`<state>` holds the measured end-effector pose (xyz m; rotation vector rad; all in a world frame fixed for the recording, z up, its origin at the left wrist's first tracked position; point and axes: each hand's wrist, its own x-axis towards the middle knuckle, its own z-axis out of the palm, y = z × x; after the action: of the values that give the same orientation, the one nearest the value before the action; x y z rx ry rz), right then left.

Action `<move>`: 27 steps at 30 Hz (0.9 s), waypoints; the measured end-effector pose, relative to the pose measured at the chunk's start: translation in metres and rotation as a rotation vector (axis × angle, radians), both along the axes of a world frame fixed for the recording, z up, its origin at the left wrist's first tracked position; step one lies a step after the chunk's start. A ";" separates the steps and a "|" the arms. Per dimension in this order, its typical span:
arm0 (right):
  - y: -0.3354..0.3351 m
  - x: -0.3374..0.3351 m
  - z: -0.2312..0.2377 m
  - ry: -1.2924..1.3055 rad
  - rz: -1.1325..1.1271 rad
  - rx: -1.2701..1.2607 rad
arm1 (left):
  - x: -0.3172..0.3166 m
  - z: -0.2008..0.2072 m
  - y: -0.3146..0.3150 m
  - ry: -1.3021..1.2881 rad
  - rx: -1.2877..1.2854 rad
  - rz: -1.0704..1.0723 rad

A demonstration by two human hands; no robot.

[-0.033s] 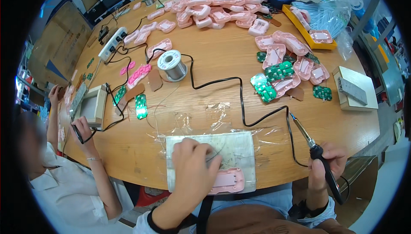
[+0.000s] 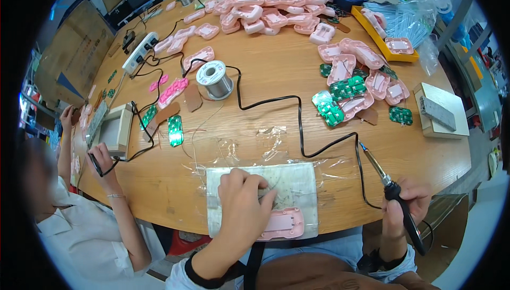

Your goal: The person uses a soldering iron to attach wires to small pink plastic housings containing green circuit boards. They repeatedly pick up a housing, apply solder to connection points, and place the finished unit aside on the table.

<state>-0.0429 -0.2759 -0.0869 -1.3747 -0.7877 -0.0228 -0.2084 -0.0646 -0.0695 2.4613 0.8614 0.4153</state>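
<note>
On the white pad in front of me lies a pink plastic shell, open side up. My left hand is over the pad, at the shell's left end, with its fingers curled downward and thumb near the forefinger. A thin dark strand shows by those fingertips; what they pinch is hidden. Off to the right, my right hand grips a soldering iron by its black handle. The iron's tip points up and away, above the bare wood and apart from the pad.
A solder spool stands beyond the pad. The iron's black cord winds across the table. Green circuit boards lie among pink shells at right, before a wooden block. More shells are heaped behind. At left, a co-worker's hand holds a black-handled tool.
My left hand has shifted very slightly over the pad, its fingers a little more drawn in. The right hand and soldering iron stay nearly still.
</note>
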 end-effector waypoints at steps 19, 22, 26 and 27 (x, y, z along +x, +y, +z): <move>-0.001 -0.015 0.016 -0.208 0.617 -0.351 | -0.029 0.000 -0.061 -0.257 -0.176 0.060; 0.003 -0.016 0.022 -0.255 0.684 -0.428 | -0.031 0.001 -0.061 -0.253 -0.179 0.059; 0.009 -0.017 0.026 -0.278 0.719 -0.439 | -0.029 0.002 -0.059 -0.239 -0.206 0.073; 0.010 -0.017 0.026 -0.280 0.727 -0.441 | -0.028 0.002 -0.059 -0.230 -0.217 0.076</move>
<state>-0.0598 -0.2660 -0.0609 -1.4319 -1.5610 0.5655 -0.2368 -0.1232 -0.0673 2.1398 0.8557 0.5869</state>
